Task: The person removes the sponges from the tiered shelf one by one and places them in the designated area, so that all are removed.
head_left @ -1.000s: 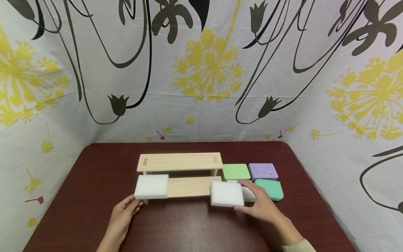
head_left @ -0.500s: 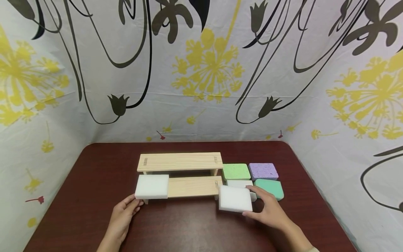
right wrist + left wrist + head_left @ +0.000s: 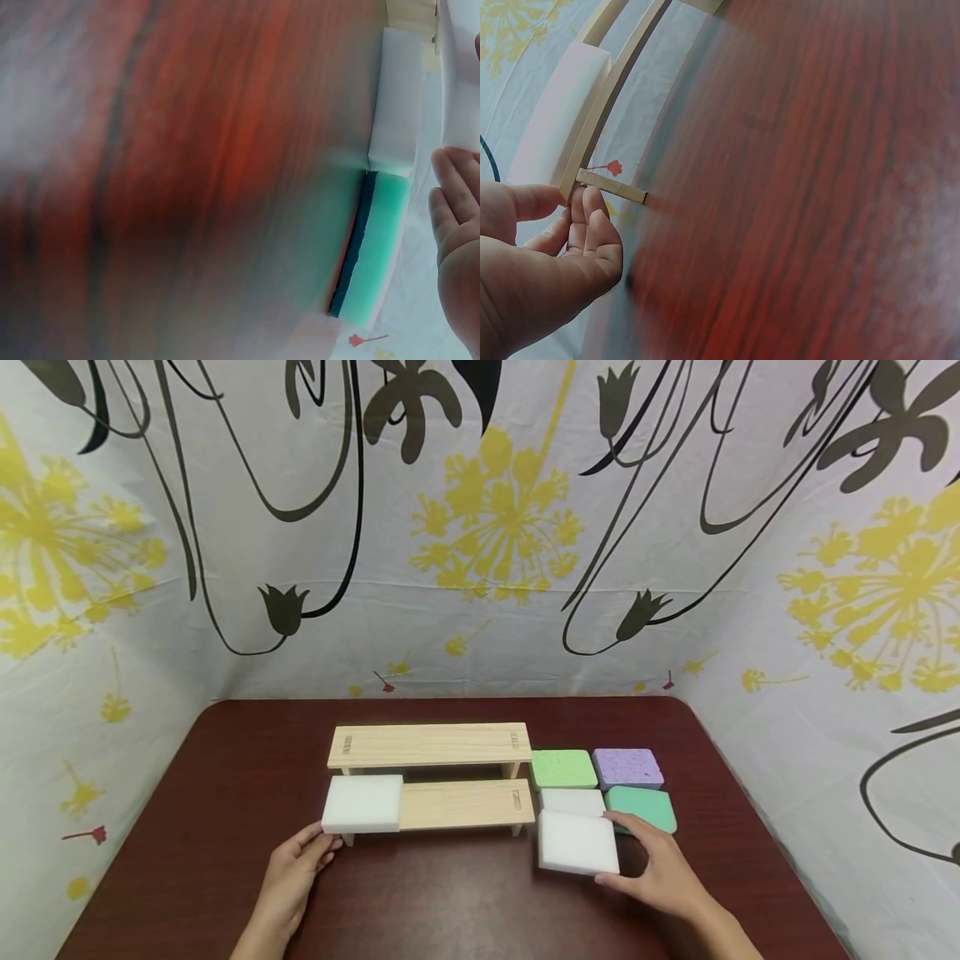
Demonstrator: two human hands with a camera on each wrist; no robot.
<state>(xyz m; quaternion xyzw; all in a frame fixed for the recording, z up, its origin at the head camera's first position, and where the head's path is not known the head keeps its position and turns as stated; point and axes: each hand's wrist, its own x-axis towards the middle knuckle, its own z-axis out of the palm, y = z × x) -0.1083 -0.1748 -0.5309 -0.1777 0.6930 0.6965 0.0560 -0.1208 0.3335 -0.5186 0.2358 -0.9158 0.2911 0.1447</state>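
Note:
My right hand holds a white sponge by its right side, thumb at the near edge. The sponge is raised above the table, in front of another white sponge. At the left, my left hand pinches the front left corner of a two-tier wooden stand; the left wrist view shows the thumb against the board's end beside a short leg. A white sponge lies flat on the lower step's left end. In the right wrist view, the held sponge is partly cut off.
A light green sponge, a purple sponge and a teal sponge lie grouped right of the stand. The stand's upper step is behind the lower one. A flower-patterned cloth hangs behind the dark red table.
My right hand has moved right and toward me with the white sponge, away from the lower step's right end, uncovering that end and the white sponge behind. The left hand keeps its place.

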